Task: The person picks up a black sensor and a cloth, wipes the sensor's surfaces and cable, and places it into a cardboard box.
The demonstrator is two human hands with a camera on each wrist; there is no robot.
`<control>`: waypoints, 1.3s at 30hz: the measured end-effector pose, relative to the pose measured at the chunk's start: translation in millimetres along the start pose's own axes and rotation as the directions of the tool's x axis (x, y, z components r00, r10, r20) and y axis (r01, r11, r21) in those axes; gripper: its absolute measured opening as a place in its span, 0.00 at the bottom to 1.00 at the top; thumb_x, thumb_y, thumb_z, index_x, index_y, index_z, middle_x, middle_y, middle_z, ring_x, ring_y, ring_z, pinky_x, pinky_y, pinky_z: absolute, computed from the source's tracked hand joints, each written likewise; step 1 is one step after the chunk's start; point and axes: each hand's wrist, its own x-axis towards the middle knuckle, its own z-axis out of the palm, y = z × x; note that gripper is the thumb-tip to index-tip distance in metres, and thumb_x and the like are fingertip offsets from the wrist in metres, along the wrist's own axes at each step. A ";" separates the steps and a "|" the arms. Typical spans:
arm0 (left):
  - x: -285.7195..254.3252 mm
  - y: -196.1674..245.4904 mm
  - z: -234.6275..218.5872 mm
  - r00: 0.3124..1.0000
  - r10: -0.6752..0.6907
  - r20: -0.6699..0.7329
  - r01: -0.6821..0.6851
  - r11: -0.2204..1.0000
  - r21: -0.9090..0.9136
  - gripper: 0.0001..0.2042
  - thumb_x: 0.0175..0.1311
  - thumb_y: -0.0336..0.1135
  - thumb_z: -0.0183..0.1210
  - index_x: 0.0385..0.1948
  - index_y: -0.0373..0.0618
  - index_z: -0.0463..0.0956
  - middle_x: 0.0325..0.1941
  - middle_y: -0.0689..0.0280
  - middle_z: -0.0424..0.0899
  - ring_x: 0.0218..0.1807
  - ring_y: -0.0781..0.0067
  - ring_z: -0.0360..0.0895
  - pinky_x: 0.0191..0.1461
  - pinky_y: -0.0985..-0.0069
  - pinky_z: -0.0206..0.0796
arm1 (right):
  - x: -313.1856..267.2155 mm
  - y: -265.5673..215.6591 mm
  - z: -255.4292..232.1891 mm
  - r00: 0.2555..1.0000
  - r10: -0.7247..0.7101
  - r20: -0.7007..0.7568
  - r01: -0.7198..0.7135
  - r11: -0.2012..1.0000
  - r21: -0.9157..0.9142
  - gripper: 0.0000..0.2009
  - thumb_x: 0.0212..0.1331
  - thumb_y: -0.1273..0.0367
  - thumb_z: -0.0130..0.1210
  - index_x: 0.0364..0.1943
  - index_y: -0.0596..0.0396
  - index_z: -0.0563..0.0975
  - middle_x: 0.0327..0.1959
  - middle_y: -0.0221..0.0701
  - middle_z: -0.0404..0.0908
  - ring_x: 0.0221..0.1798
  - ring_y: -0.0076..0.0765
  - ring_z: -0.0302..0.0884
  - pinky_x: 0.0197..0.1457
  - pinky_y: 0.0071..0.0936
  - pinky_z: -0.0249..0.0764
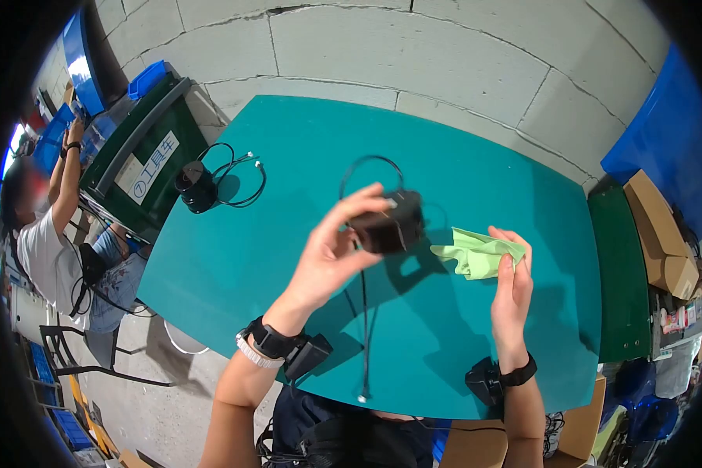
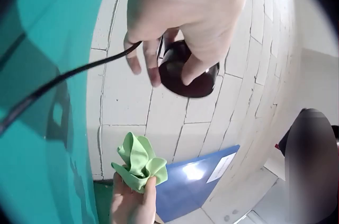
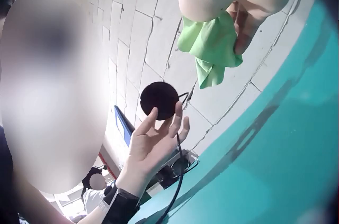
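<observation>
My left hand (image 1: 326,257) holds a black rounded device (image 1: 395,224) up over the table, thumb and fingers on its sides. A round dark face of this device (image 3: 159,100) shows in the right wrist view. Its black cable (image 2: 69,77) passes by the fingers and hangs down towards the table. To the right, my right hand (image 1: 513,287) pinches a crumpled light green cloth (image 1: 476,256) between thumb and fingers. The cloth (image 2: 139,161) stands out in folds above the fingertips, a short way apart from the device.
A similar black device (image 1: 197,187) with a coiled cable stands on the left of the green table (image 1: 304,140). Beyond the left edge are a dark green tool cart (image 1: 144,148) and a seated person (image 1: 51,242). A cardboard box (image 1: 659,234) stands at the right.
</observation>
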 end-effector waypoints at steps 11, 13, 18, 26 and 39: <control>-15.0 -19.8 32.9 0.898 -0.333 0.287 0.310 0.943 0.123 0.32 0.49 0.28 0.69 0.57 0.46 0.63 0.53 0.66 0.72 0.55 0.74 0.69 0.60 0.73 0.62 | -19.4 -9.7 10.6 0.944 -0.183 0.275 0.206 0.977 -0.057 0.18 0.46 0.83 0.54 0.42 0.52 0.79 0.41 0.34 0.77 0.46 0.35 0.74 0.49 0.28 0.70; -16.2 -20.0 30.2 0.907 -0.332 0.259 0.278 0.934 0.224 0.36 0.46 0.32 0.71 0.59 0.45 0.60 0.53 0.64 0.71 0.56 0.73 0.68 0.60 0.72 0.61 | -18.3 -14.0 11.9 0.899 -0.238 0.367 0.300 0.946 -0.122 0.18 0.45 0.82 0.55 0.43 0.51 0.80 0.41 0.33 0.77 0.46 0.36 0.74 0.49 0.30 0.69; -16.0 -21.7 34.6 0.938 -0.241 0.249 0.195 0.961 0.196 0.45 0.44 0.34 0.73 0.65 0.45 0.53 0.58 0.59 0.68 0.58 0.66 0.68 0.62 0.69 0.61 | -12.5 -13.5 13.5 0.902 -0.157 0.402 0.285 0.916 -0.281 0.20 0.47 0.79 0.55 0.46 0.46 0.80 0.44 0.31 0.77 0.47 0.40 0.71 0.54 0.35 0.63; -13.5 -18.1 33.2 0.938 -0.234 0.256 0.160 0.947 0.278 0.50 0.41 0.31 0.74 0.68 0.47 0.49 0.63 0.59 0.65 0.65 0.66 0.62 0.67 0.69 0.57 | -14.7 -17.4 14.1 0.757 -0.295 0.583 0.455 0.878 -0.147 0.22 0.46 0.81 0.52 0.48 0.45 0.80 0.51 0.33 0.75 0.53 0.44 0.68 0.59 0.39 0.63; -9.8 -13.7 33.3 0.941 -0.289 0.178 0.237 0.935 0.264 0.42 0.40 0.26 0.74 0.62 0.43 0.61 0.55 0.66 0.68 0.61 0.70 0.66 0.67 0.71 0.58 | 0.5 6.6 -13.9 0.967 -0.080 0.240 0.201 0.818 -0.539 0.16 0.52 0.79 0.51 0.46 0.52 0.78 0.55 0.37 0.73 0.57 0.49 0.66 0.61 0.41 0.62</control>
